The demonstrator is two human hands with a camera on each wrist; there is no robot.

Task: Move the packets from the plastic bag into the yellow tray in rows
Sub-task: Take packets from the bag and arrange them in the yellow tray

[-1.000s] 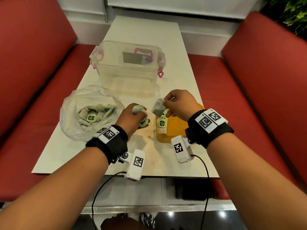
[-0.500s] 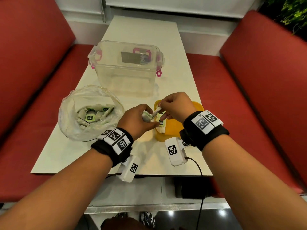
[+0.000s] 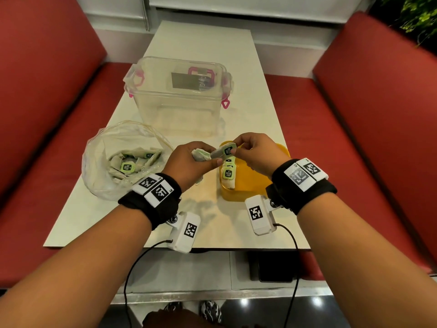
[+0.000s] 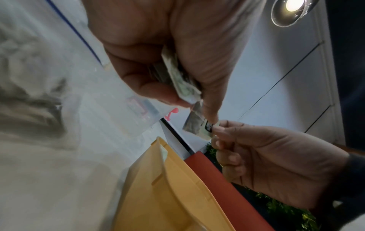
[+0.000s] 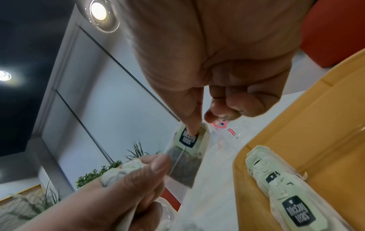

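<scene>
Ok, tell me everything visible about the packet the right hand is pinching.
The packet is a tea bag: translucent paper over dark contents, with a pale green tag printed "McCoy teas" in a dark badge and a thin string running down it. The right hand pinches its tag end between thumb and forefinger; its other end meets the left hand, which grips a bunch of packets. It is held in the air, tilted, above the near-left corner of the yellow tray.

A café or diner booth is suggested: red padded benches (image 3: 369, 110) are set along both long edges of a narrow pale worktop (image 3: 205, 46), under recessed ceiling lights (image 5: 98, 11).
</scene>
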